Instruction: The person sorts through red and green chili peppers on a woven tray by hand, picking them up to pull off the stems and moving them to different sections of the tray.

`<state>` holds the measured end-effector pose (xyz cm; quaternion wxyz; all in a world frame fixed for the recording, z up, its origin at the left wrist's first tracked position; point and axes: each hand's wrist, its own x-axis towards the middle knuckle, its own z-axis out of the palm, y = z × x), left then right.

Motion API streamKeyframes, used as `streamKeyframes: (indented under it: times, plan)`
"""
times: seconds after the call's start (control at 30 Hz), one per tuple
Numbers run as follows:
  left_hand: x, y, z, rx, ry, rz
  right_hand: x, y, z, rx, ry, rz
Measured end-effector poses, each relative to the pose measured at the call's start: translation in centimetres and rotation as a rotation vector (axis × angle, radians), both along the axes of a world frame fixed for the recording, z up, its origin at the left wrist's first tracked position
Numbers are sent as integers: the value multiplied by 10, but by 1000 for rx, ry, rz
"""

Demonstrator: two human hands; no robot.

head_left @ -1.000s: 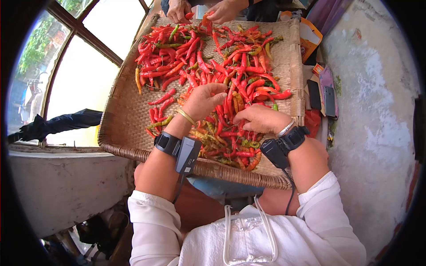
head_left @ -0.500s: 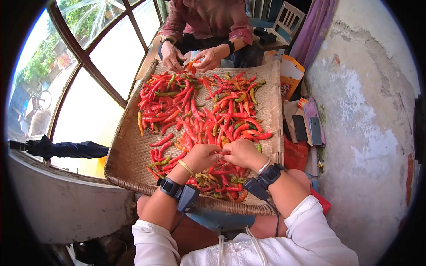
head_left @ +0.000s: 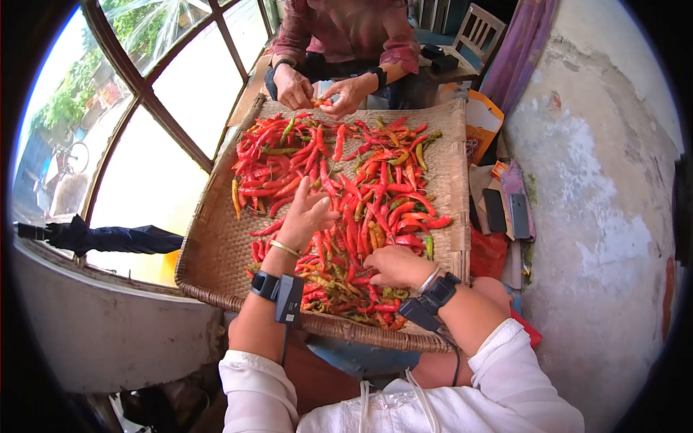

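Red peppers (head_left: 346,195) — right hand (head_left: 397,266) low, left hand (head_left: 306,215) above.

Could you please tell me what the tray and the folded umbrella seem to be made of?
Tray: matte bamboo or cane, judging by its woven strips and coiled-looking rim.
Umbrella: dark, slightly glossy fabric, probably synthetic, given its soft folds.

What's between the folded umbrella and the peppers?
Between the umbrella and the peppers lie the tray's left wall, then a bare strip of its woven floor. The head view shows it.
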<state>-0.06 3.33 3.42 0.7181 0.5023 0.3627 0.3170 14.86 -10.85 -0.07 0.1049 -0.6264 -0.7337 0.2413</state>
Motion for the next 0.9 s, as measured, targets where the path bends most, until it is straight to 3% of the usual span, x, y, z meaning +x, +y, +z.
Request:
streamKeyframes:
  times: [0.03, 0.1, 0.13, 0.2, 0.23, 0.3, 0.47, 0.73, 0.83, 0.9]
  plan:
    - [0, -3, -6, -2, 1, 4, -4, -3, -4, -24, -12, 93]
    - [2, -6, -23, 263, 346, -440, -10, -3, -5, -27, -86, 85]
    - [2, -12, -30, 256, 348, -441, -10, -2, 0, -100, -179, 68]
    - [4, -24, -34, 568, 422, -736, -10, -5, 5, -182, -312, 34]
    - [6, -31, -32, 565, 425, -738, -12, -6, 6, -184, -308, 34]
    - [9, -43, -23, 805, 644, -925, -15, -6, 8, -173, -407, 55]
    - [7, -49, -31, 901, 622, -961, -19, -4, 7, -154, -439, 62]
    - [6, -43, -28, 852, 632, -872, -16, -5, -10, -32, -399, 64]
    - [5, -42, -28, 883, 637, -819, -13, -1, -2, -127, -337, 73]
    - [6, -43, -28, 900, 619, -760, -7, 3, 16, -76, -181, -60]
